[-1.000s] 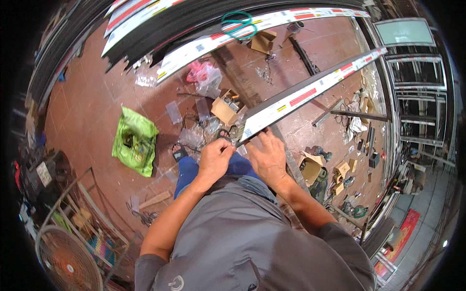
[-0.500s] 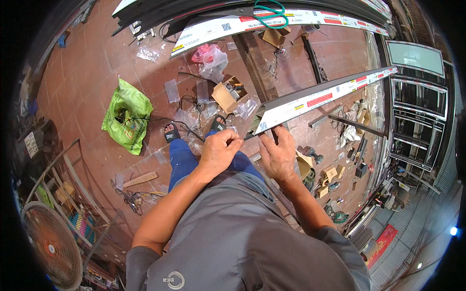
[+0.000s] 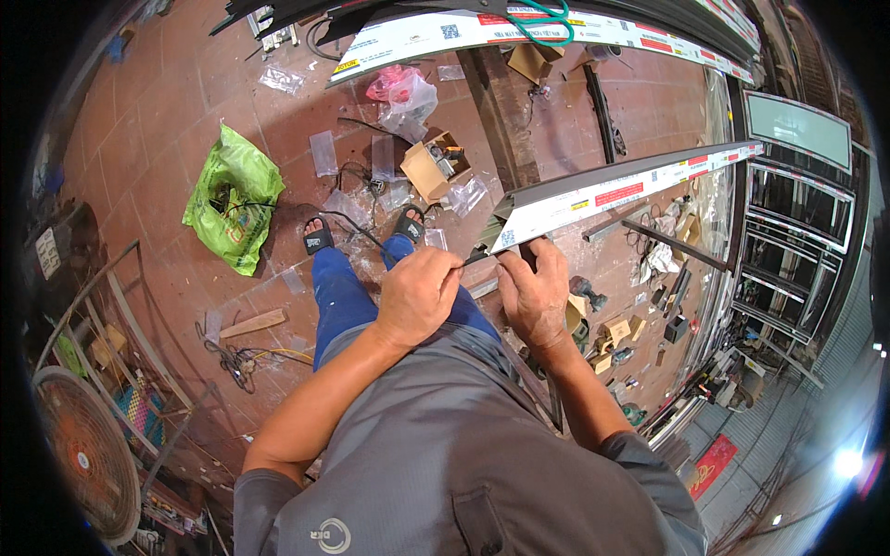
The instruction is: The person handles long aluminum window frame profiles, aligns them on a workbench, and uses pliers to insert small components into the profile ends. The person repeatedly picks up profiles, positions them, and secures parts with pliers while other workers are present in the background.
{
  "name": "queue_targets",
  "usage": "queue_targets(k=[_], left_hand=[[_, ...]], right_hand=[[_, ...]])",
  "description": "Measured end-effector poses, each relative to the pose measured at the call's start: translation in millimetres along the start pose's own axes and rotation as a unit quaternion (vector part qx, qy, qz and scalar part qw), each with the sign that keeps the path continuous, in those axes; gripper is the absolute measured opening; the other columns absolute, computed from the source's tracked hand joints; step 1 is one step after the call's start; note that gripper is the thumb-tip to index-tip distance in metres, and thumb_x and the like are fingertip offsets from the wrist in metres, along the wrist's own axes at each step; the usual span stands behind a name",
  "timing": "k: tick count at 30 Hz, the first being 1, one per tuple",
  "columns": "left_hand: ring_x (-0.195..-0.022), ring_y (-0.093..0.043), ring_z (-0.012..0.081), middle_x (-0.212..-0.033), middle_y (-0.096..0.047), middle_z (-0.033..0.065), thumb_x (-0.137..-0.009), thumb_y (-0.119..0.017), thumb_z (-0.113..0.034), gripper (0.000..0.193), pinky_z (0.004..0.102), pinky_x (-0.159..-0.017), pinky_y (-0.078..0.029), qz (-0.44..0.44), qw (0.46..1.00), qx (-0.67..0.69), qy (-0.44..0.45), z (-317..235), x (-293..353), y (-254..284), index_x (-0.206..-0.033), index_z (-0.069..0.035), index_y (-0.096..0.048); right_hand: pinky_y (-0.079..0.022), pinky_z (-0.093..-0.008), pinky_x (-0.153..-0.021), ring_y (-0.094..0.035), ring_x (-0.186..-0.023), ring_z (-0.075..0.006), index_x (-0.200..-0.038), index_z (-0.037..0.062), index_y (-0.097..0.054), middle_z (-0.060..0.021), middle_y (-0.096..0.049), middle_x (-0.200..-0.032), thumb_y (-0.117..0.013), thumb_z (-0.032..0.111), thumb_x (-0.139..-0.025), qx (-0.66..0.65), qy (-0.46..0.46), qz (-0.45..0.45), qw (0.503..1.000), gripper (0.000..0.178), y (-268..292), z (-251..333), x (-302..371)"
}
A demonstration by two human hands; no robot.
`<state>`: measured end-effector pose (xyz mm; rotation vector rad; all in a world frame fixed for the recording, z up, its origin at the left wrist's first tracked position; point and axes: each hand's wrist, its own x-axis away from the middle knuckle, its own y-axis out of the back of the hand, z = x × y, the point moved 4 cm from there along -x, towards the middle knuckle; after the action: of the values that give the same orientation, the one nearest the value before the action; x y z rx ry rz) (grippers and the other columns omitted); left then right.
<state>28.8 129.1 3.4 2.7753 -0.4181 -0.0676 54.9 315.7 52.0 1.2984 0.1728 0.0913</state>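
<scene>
A long dark metal profile [image 3: 603, 193], its side covered with white, red and yellow printed film, stretches from in front of me toward the far right. Its near end is cut at a slant and shows a hollow section. Between the fingertips of my left hand [image 3: 419, 295], closed in a pinch, is a thin black strip [image 3: 478, 259] that runs to the profile's cut end. My right hand [image 3: 538, 295] is closed at the lower edge of that end, thumb by the strip and fingers partly hidden under the profile.
More film-covered profiles [image 3: 399, 46] lie across the far side, with a green cord [image 3: 542, 23] on them. On the tiled floor are a green bag [image 3: 234, 204], an open cardboard box [image 3: 425, 174], cables and plastic wrappers. A fan [image 3: 85, 459] stands at left; glazed frames [image 3: 797, 130] lean at right.
The view has shifted slightly. My left hand's fingers have turned a little at the strip, and both hands stay at the profile's cut end.
</scene>
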Motion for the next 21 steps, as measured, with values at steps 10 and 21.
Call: queue_targets(k=[10,21], left_hand=[[-0.080,-0.072,0.0316,-0.087,-0.072,0.0187,-0.090,-0.071,-0.006,0.008,0.0397,-0.072,-0.054,-0.006,0.992,0.085,0.097,5.6,-9.8,-11.2,-0.094,0.002,-0.071],[-0.067,-0.065,0.0140,-0.076,-0.072,0.0106,-0.092,-0.075,-0.011,0.012,0.0324,-0.062,-0.051,0.048,0.985,0.096,0.132,15.1,-13.1,-11.5,-0.095,0.001,-0.072]], right_hand=[[-0.049,-0.0464,-0.088,-0.060,-0.104,-0.0354,-0.106,0.0084,-0.074,-0.0140,-0.063,-0.110,-0.082,0.015,-0.083,-0.002,-0.012,-0.029,0.999,0.025,-4.3,5.6,-0.9],[-0.050,-0.0431,-0.094,-0.063,-0.110,-0.0327,-0.113,0.0065,-0.072,-0.0134,-0.066,-0.119,-0.078,0.016,-0.088,-0.079,-0.022,-0.013,0.997,0.028,13.6,-21.1,4.8]])
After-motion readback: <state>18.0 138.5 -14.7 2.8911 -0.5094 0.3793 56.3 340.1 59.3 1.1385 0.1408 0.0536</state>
